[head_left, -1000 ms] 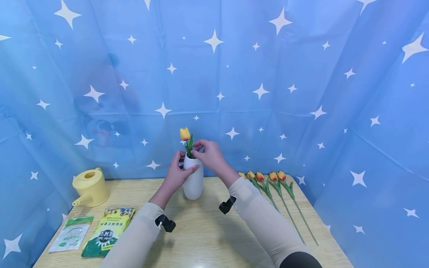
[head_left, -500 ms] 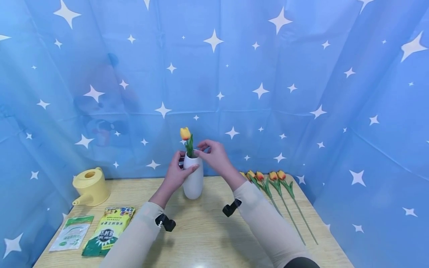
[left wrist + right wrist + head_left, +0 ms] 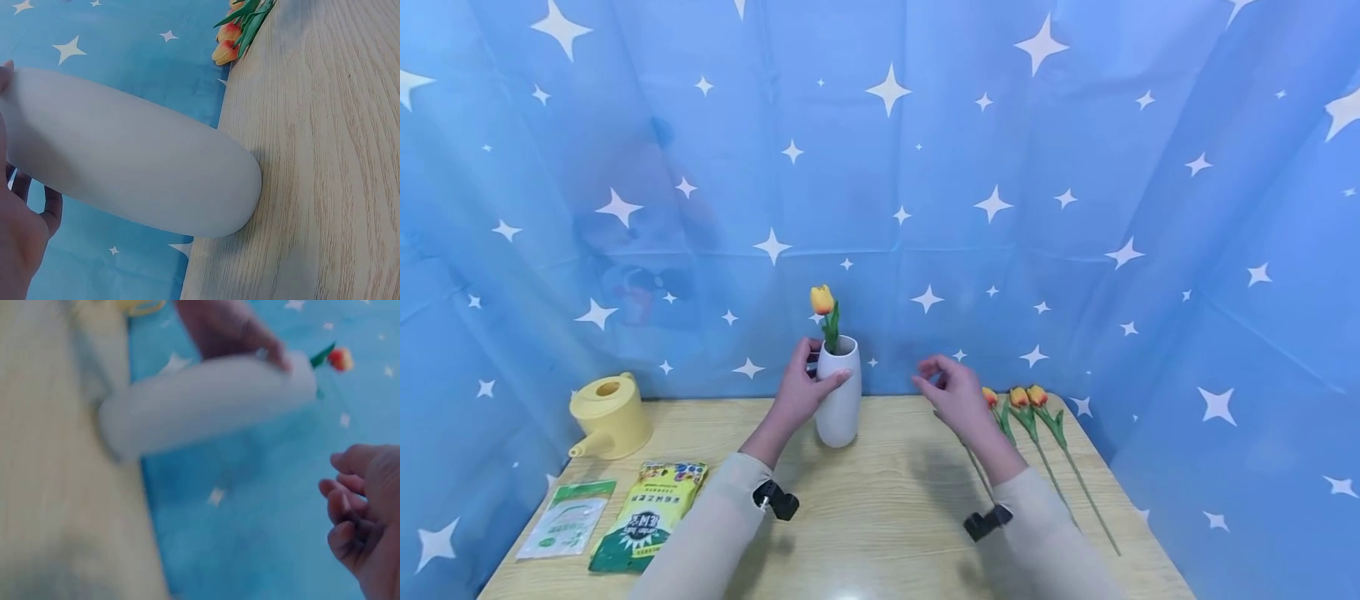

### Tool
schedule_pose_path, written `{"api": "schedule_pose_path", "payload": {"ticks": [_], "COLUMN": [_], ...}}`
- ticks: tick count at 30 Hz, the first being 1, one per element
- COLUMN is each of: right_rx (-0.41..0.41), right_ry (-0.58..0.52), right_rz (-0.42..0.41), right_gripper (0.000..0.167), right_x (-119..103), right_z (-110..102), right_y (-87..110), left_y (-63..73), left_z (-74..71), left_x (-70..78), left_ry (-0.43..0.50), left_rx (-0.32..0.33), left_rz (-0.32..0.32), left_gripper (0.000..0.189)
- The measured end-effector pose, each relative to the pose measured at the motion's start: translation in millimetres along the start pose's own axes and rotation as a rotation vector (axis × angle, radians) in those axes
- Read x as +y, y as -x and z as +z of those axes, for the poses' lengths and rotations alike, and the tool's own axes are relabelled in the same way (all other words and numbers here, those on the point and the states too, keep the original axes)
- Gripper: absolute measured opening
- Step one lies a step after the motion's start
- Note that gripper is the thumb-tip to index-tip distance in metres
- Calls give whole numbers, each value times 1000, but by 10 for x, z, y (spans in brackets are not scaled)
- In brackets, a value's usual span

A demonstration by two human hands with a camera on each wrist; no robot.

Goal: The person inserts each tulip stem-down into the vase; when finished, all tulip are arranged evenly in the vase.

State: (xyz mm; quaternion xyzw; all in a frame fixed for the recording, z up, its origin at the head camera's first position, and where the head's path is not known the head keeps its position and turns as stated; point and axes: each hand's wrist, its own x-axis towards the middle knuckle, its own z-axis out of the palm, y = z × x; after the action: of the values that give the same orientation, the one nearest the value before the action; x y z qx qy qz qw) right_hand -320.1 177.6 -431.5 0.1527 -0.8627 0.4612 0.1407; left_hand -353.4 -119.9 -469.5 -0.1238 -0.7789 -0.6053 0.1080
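Observation:
A white vase [image 3: 837,412] stands near the back edge of the table, one yellow-orange tulip [image 3: 822,300] with green leaves rising from its mouth. My left hand [image 3: 797,390] grips the vase's upper part, thumb across the front and fingers around the far side. The left wrist view shows the vase [image 3: 137,156] reaching down to the wood. To the right of the vase, my right hand [image 3: 957,396] is in the air beside the loose tulips [image 3: 1036,397], overlapping some of them. In the right wrist view its fingers [image 3: 344,503] are loosely bent with nothing between them.
At the left stands a yellow watering can [image 3: 612,417]. In front of it lie a green-and-white packet [image 3: 567,518] and a yellow-green bag [image 3: 647,517]. A blue star-printed curtain [image 3: 865,192] hangs behind the wooden table [image 3: 865,533].
My right hand has left the vase mouth, its fingers parting from the tulip, and moved right and down towards the loose tulips. The left hand keeps its grip on the vase.

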Motion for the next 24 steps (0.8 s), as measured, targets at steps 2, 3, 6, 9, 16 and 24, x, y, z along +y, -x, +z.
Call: {"api": "schedule_pose_path", "payload": {"ticks": [2, 3, 6, 9, 16, 24], "right_rx": [2, 3, -5, -18, -58, -41], "right_ry": [54, 70, 110, 133, 138, 124], "right_rz": [30, 51, 120, 176, 258, 266], "right_gripper": [17, 18, 20, 21, 26, 31], "right_x": [185, 278, 524, 702, 938, 1143], "right_z": [-120, -173, -311, -409, -459, -354], "right_y": [131, 197, 382, 528, 750, 933], "left_y": [-3, -4, 1, 4, 15, -7], "left_z": [27, 41, 68, 77, 27, 15], "left_x": [12, 18, 40, 55, 34, -3], "left_ry": [6, 8, 10, 22, 24, 30], "left_rx": [-3, -3, -5, -7, 2, -16], "left_rz": [-4, -7, -17, -22, -40, -34], "left_gripper": [71, 70, 69, 69, 70, 73]}}
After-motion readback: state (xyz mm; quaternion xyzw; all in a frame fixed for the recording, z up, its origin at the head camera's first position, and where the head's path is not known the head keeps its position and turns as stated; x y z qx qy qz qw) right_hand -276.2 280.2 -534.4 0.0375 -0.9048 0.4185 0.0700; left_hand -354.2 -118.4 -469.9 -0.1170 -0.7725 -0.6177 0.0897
